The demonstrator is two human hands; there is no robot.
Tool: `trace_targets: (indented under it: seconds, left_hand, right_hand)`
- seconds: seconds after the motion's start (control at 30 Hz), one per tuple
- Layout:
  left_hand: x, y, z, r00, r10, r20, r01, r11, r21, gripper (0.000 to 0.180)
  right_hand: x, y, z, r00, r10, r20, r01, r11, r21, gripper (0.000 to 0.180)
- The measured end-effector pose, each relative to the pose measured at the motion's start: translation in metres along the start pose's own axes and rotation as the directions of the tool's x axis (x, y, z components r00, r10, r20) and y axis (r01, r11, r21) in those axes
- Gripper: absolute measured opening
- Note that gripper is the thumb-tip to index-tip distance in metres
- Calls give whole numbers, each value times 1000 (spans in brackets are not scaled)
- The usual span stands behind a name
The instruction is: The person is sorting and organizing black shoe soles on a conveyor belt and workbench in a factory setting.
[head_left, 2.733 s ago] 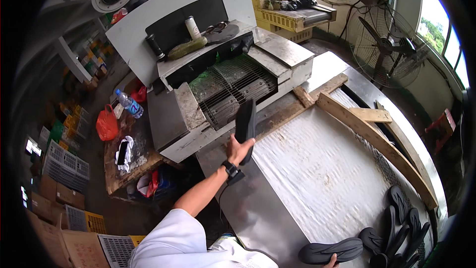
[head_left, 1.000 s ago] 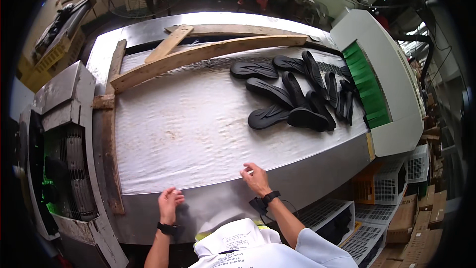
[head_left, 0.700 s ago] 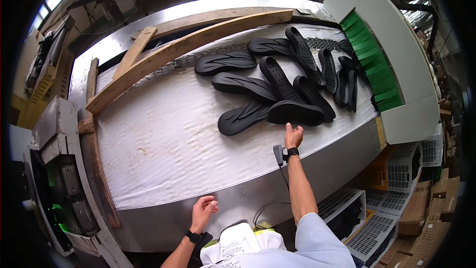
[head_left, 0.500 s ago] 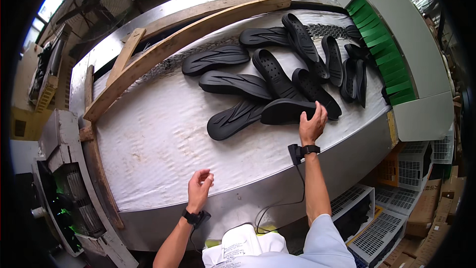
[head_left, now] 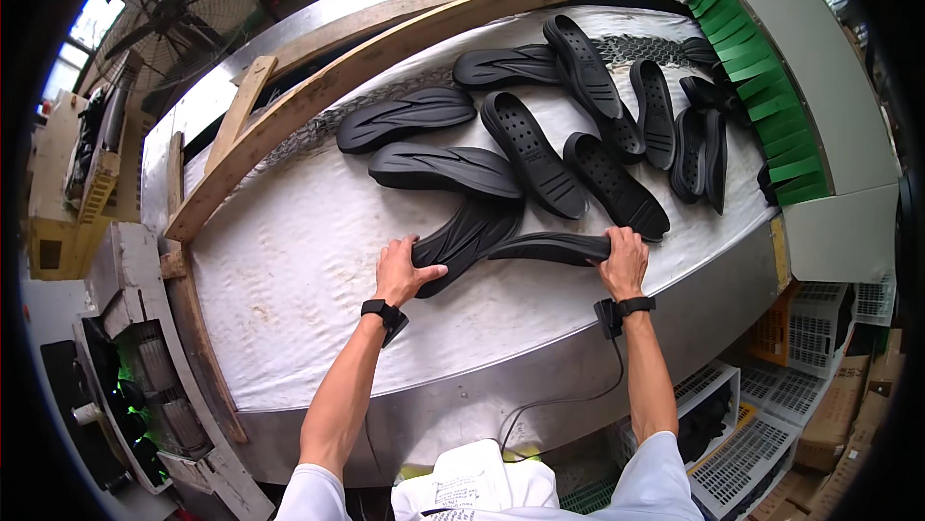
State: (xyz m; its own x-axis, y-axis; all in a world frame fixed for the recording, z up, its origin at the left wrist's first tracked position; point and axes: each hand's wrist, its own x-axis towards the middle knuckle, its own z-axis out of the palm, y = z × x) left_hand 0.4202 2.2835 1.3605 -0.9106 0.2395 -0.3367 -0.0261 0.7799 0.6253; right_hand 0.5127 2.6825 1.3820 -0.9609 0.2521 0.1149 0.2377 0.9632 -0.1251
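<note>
Black shoe soles lie scattered over a white cloth (head_left: 289,299) on the work surface. My left hand (head_left: 403,271) has its thumb and fingers around the near left end of a grooved shoe sole (head_left: 467,237). At the right end of another shoe sole (head_left: 549,247), seen nearly edge-on, my right hand (head_left: 624,261) is closed with its fingers over the tip. These two soles meet between my hands. Just beyond them lie a grooved sole (head_left: 445,169) and two soles showing hole-dotted faces (head_left: 533,155) (head_left: 615,186). Both wrists wear black straps with small devices.
A wooden beam (head_left: 376,78) crosses the far left side. Green strip flaps (head_left: 761,88) hang from a pale housing at the right, with several soles near them. Plastic crates (head_left: 742,458) and cardboard boxes stand lower right. A cable runs from my right wrist.
My left hand has moved up and right from bare cloth and closed on the grooved sole. My right hand's sole has tilted and come nearer. The grooved sole has turned slightly.
</note>
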Motion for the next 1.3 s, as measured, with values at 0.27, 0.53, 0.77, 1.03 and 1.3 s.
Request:
trace_targets:
  seconds: [0.27,0.53,0.77,1.03,1.3]
  left_hand:
    - [-118,-33,-3,941,-335,50,281,689,-668,66]
    - [-325,-118,-73,791,-604,-97,7,167,-986,49]
    - [-444,-312,-210,194,-832,-520,-508,368,-779,43]
    - [-498,-471,-292,50,-955,-294,-548,220,-807,50]
    - [-470,-267,-118,972,-195,-134,-176,-221,-959,47]
  right_hand:
    - [-97,-100,-40,933,190,304,-317,836,449,29]
    - [-204,-213,-59,833,-70,549,-473,427,771,24]
    - [-250,-324,-76,821,-255,511,-351,481,804,25]
    - [-304,-430,-86,782,-360,509,-282,525,803,28]
    - [-321,-509,-113,308,-543,781,-821,263,507,26]
